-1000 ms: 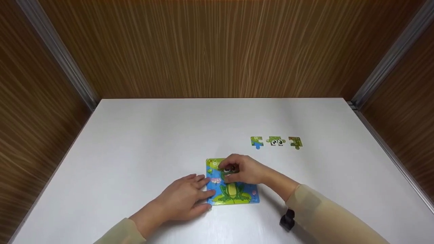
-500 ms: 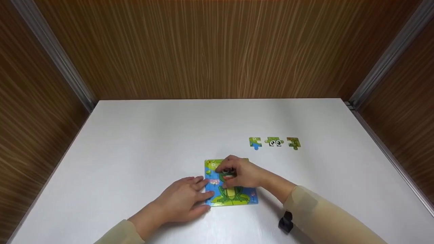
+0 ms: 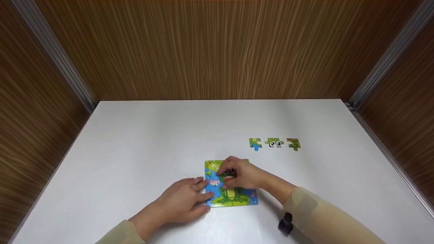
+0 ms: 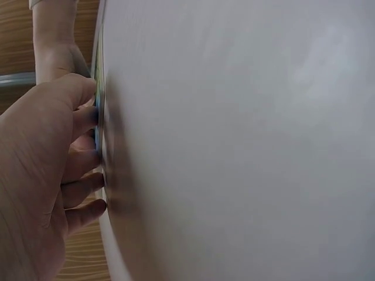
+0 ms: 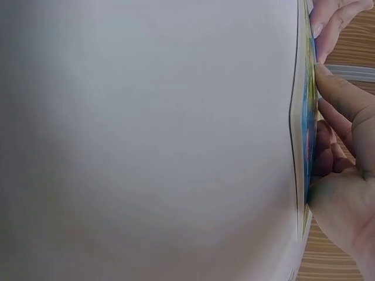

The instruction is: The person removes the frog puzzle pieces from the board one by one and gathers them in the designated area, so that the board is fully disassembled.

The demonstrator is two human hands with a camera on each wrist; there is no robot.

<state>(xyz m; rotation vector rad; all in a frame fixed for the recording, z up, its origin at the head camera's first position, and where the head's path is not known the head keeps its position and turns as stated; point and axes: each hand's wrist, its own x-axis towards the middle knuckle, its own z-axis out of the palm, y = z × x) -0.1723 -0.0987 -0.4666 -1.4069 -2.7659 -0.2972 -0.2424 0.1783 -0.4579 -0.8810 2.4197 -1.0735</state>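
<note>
A square frog puzzle (image 3: pixel 234 202) with a blue and green picture lies flat near the table's front. My left hand (image 3: pixel 183 200) rests at its left edge, fingers spread, the tips on the border; the left wrist view shows these fingers (image 4: pixel 82 158) fairly straight against the edge. Over the upper middle of the puzzle, my right hand (image 3: pixel 245 173) bends its thumb and forefinger around the puzzle piece with the frog's mouth (image 3: pixel 229 177), pinching it at board level. The hand covers the board's upper right. In the right wrist view, the right thumb (image 5: pixel 337 91) touches the puzzle surface.
Three loose puzzle pieces lie in a row beyond the board: a green and blue one (image 3: pixel 255 143), one with the frog's eyes (image 3: pixel 274 142) and a brown-green one (image 3: pixel 293 143). A black object (image 3: pixel 285 225) sits by the right sleeve. Wood-grain panels (image 3: pixel 217 51) enclose the white table.
The right thumb and forefinger have shifted slightly on the puzzle, staying around the mouth piece. The left hand has kept its place; the view itself moved a little.
</note>
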